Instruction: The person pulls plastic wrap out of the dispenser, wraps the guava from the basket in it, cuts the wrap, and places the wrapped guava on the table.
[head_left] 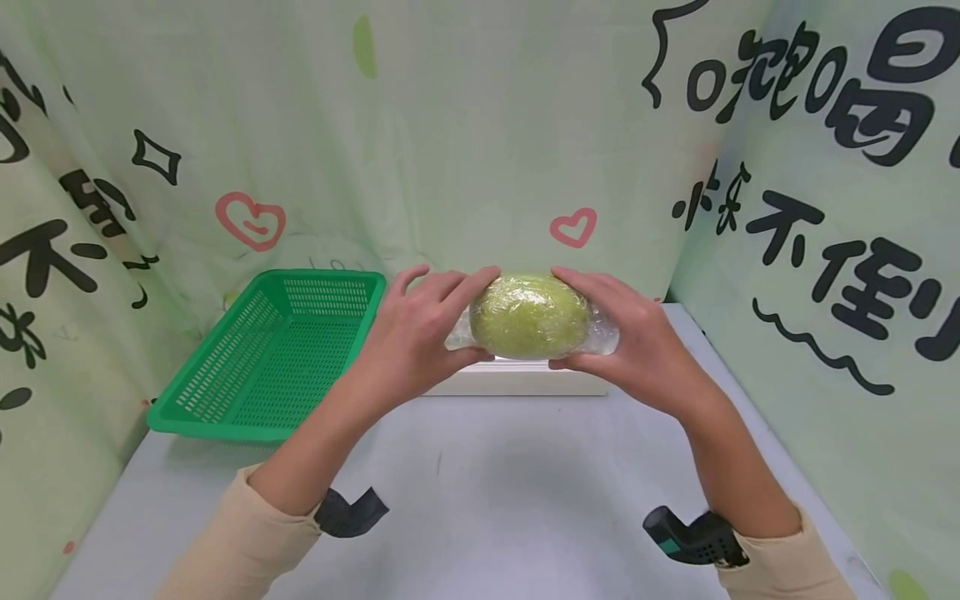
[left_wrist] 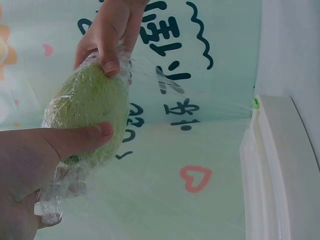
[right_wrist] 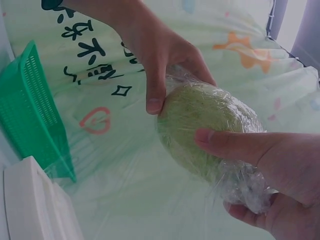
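Note:
A pale green, oval melon-like fruit (head_left: 531, 317) hangs above the table between both hands, wrapped in clear plastic film. My left hand (head_left: 420, 329) grips its left end, thumb below and fingers above in the head view. At the opposite end, my right hand (head_left: 633, 337) holds it the same way. Loose film (right_wrist: 245, 187) bunches around the fruit's end by the right hand. From the fruit, a thin stretched sheet of film (left_wrist: 200, 97) runs to the white cling film box (left_wrist: 285, 165). The fruit hides much of that box in the head view.
A green plastic basket (head_left: 277, 358) with slotted sides stands at the back left of the white table (head_left: 480, 500). Printed curtains (head_left: 465, 150) enclose the table at the back and sides. Each wrist wears a black strap; the right one carries a small camera (head_left: 693, 537).

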